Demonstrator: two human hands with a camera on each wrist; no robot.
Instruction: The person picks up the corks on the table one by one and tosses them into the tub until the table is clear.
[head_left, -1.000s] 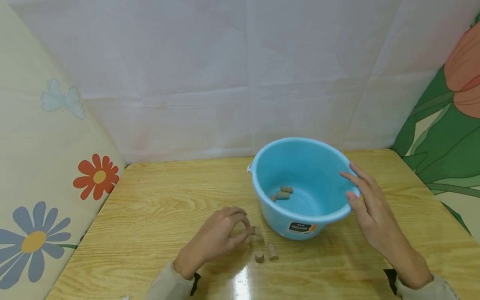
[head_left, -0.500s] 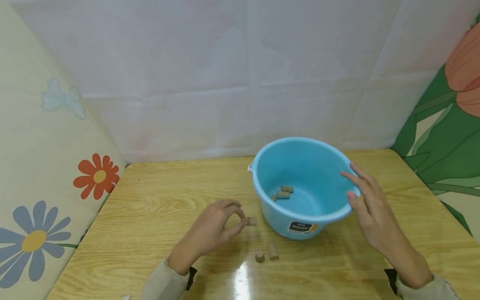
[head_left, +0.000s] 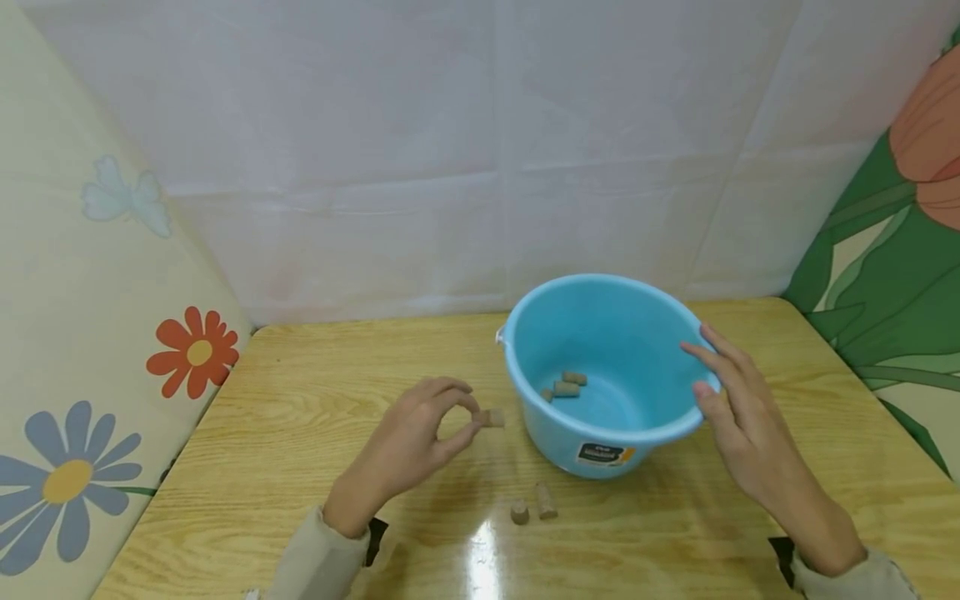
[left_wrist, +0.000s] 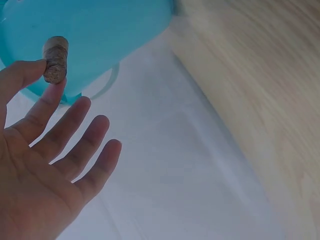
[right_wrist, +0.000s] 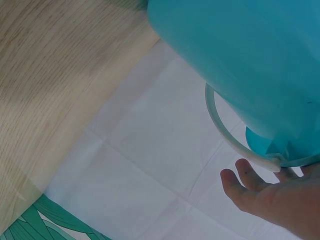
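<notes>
In the head view my left hand point(head_left: 408, 437) pinches a cork point(head_left: 492, 417) between thumb and forefinger, left of the blue bucket point(head_left: 540, 417). The left wrist view shows this cork point(left_wrist: 55, 59) at the fingertips, with the other fingers spread. My right hand point(head_left: 750, 425) holds the bucket's right rim, thumb and a fingertip reaching over the edge. From the right wrist, two fingers of that hand point(right_wrist: 280, 200) hang outside, by the white handle point(right_wrist: 225, 132). Several corks point(head_left: 566, 389) lie inside the bucket. On the table before it are an upright cork point(head_left: 519, 512) and a lying one point(head_left: 546, 501).
The wood-grained table point(head_left: 337, 375) ends at a white cloth backdrop point(head_left: 375, 167). Flower-printed panels flank it, one on the left point(head_left: 67, 292) and one on the right point(head_left: 900, 275). A small pale object point(head_left: 252, 594) shows at the bottom edge.
My left hand has lifted the cork and drawn it up and leftward, away from the two corks on the table. The right hand and bucket have stayed in place.
</notes>
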